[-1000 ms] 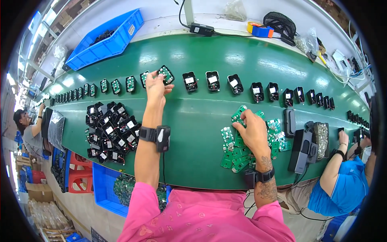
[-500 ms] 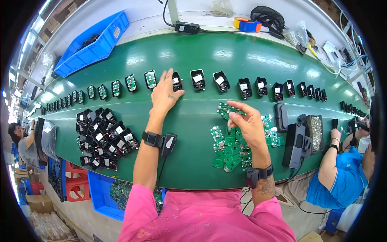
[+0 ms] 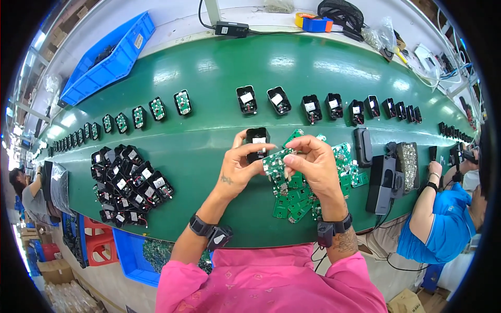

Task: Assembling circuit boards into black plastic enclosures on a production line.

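Note:
My left hand [image 3: 236, 169] is wrapped round a small open black plastic case [image 3: 257, 134] with a white block inside, over the middle of the table. A green circuit board [image 3: 276, 161] is pinched in my right hand [image 3: 314, 166], just in front of the case; its left end meets my left thumb. Beneath and beside my right hand lies a heap of loose green circuit boards [image 3: 298, 203]. A row of similar black cases [image 3: 246, 100] stands beyond my hands. Those on the left have green boards on top [image 3: 182, 102]; those on the right show white blocks.
Left of my arm is a pile of black cases [image 3: 125, 182]. A blue crate [image 3: 112, 62] stands at the far left. On the right are a grey-black device [image 3: 381, 187] and a box of small parts [image 3: 408, 167]. A co-worker in blue [image 3: 443, 224] sits at the right.
My left hand has taken a black case from the row and brought it nearer, leaving a gap there. My right hand has moved slightly left and nearer with the board, meeting the left.

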A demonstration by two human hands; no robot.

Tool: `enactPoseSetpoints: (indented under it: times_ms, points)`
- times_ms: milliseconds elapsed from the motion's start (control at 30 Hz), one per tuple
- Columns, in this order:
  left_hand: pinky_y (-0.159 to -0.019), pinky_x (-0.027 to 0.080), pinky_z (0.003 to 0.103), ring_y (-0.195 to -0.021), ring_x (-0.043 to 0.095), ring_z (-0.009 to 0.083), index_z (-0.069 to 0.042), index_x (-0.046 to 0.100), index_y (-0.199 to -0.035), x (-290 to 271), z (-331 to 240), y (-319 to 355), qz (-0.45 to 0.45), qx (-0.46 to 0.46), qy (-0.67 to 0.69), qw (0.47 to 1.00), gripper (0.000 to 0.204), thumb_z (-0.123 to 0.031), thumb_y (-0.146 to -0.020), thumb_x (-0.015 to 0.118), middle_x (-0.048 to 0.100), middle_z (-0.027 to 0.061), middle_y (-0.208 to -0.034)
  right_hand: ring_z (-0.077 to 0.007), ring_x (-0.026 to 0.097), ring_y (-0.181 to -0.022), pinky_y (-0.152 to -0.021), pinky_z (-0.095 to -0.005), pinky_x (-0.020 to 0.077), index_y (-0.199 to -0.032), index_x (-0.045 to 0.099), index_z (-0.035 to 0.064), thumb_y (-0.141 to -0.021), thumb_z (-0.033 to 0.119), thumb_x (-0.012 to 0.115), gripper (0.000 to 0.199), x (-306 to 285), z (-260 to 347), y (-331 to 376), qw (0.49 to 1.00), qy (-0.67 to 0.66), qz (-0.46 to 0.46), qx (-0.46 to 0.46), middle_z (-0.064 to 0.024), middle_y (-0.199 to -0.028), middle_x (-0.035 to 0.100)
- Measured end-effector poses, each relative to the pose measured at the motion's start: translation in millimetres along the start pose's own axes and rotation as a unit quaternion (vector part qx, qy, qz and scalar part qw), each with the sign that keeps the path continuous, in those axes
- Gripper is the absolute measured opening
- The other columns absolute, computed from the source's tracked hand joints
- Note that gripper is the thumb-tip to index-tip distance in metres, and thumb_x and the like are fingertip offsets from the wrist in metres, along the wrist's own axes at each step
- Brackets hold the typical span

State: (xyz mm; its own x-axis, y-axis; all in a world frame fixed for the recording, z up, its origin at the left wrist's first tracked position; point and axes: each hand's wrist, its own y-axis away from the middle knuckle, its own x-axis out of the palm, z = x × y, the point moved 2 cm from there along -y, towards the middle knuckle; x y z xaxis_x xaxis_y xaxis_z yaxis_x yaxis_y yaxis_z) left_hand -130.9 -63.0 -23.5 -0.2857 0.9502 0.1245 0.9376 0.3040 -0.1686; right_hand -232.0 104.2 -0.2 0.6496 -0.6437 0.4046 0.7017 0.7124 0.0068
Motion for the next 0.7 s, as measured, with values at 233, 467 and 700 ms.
enactPoseSetpoints:
  times_ms: [233, 467, 700]
  points:
    - [-0.054, 0.052, 0.021, -0.078, 0.062, 0.0086, 0.001, 0.073, -0.100, 3.7, 12.2, 5.3, -0.056, -0.033, 0.002, 0.998, 0.014, -0.007, -0.089, 0.069, 0.041, 0.0097, -0.133, -0.0109, 0.062, -0.066, -0.056, -0.0234, 0.0532, -0.116, 0.062, -0.0031, -0.093, 0.003, 0.065, 0.024, -3.3, -6.1, -0.3, 0.998, 0.031, 0.051, 0.020, -0.0054, -0.092, 0.062]
    - [-0.050, 0.050, 0.018, -0.067, 0.060, 0.0071, 0.002, 0.073, -0.099, 21.8, 13.9, 13.2, -0.114, -0.081, 0.044, 0.989, 0.017, -0.012, -0.091, 0.071, 0.045, 0.0138, -0.130, -0.0059, 0.056, -0.076, -0.066, -0.0195, 0.0477, -0.122, 0.061, -0.0002, -0.095, 0.008, 0.066, 0.029, 8.4, -20.3, -0.4, 0.959, 0.233, -0.069, -0.145, 0.0001, -0.091, 0.058]
    - [-0.050, 0.050, 0.018, -0.065, 0.060, 0.0074, 0.003, 0.072, -0.098, 22.2, 13.9, 14.7, -0.146, -0.088, 0.078, 0.982, 0.017, -0.013, -0.092, 0.071, 0.045, 0.0155, -0.131, -0.0050, 0.056, -0.073, -0.064, -0.0197, 0.0477, -0.120, 0.060, -0.0015, -0.093, 0.006, 0.067, 0.029, 14.6, -31.6, 1.4, 0.961, 0.241, -0.082, -0.108, -0.0003, -0.087, 0.062]
